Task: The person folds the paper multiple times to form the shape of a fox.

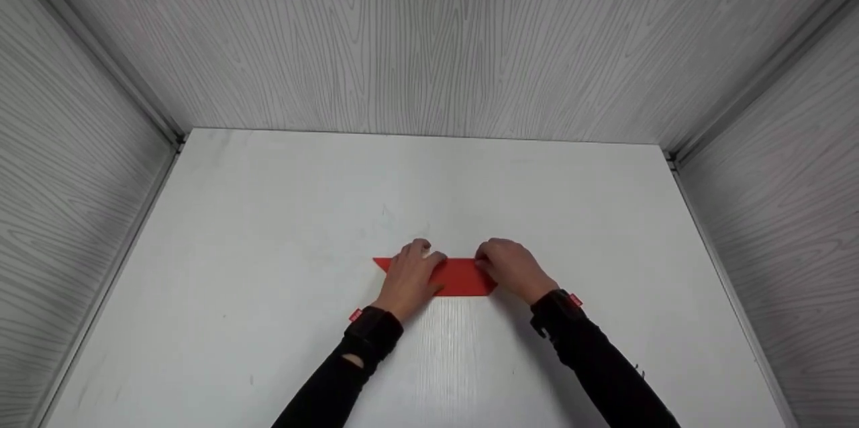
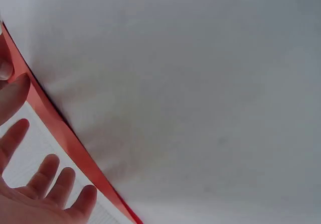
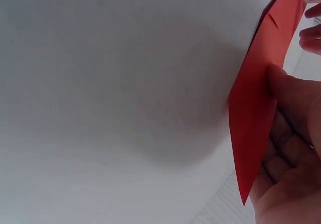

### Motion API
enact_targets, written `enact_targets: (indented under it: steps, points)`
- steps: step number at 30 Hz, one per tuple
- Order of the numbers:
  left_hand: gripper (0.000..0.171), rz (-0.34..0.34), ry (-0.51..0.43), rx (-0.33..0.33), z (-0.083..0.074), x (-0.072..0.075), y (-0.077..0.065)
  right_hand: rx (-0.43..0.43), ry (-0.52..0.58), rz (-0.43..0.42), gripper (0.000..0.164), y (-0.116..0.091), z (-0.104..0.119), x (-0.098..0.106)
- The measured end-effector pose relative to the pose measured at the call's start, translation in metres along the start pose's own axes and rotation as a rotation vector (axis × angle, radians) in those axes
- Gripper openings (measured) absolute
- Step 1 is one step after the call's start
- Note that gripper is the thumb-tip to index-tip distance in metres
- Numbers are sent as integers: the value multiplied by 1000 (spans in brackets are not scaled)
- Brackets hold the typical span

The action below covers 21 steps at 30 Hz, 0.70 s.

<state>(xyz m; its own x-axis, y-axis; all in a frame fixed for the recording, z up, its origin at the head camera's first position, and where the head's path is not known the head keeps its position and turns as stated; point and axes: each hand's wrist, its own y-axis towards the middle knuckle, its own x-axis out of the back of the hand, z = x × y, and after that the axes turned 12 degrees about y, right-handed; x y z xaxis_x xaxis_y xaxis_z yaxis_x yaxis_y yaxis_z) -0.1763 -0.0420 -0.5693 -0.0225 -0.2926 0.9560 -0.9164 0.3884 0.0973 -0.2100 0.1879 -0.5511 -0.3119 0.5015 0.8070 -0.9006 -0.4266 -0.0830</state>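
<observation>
A folded piece of red paper [image 1: 463, 277] lies lengthwise across the white table, with a pointed end sticking out on the left. Over its left part spreads my left hand [image 1: 408, 280]; in the left wrist view its thumb touches the red paper [image 2: 75, 146] while the other fingers stand loosely apart. At the right end, my right hand [image 1: 517, 270] pinches the paper. The right wrist view shows that thumb on the face of the red paper [image 3: 251, 113] and the fingers curled behind it. A small crease shows near the paper's upper part there.
The white table [image 1: 282, 213] is bounded by a grey wood-grain back panel [image 1: 423, 45], a left side panel [image 1: 67, 200] and a right side panel [image 1: 778, 180]. Black bands circle both wrists.
</observation>
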Motion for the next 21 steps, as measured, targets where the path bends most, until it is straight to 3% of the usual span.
enact_targets:
  steps: [6,11,21]
  points:
    - [32,40,-31,-34,4,1,-5,-50,-13,24,9,5,-6,5]
    - [37,91,-33,-34,4,2,-8,-35,9,15,6,6,-10,8]
    - [37,46,10,-43,7,3,-9,-92,53,-17,15,0,-25,15]
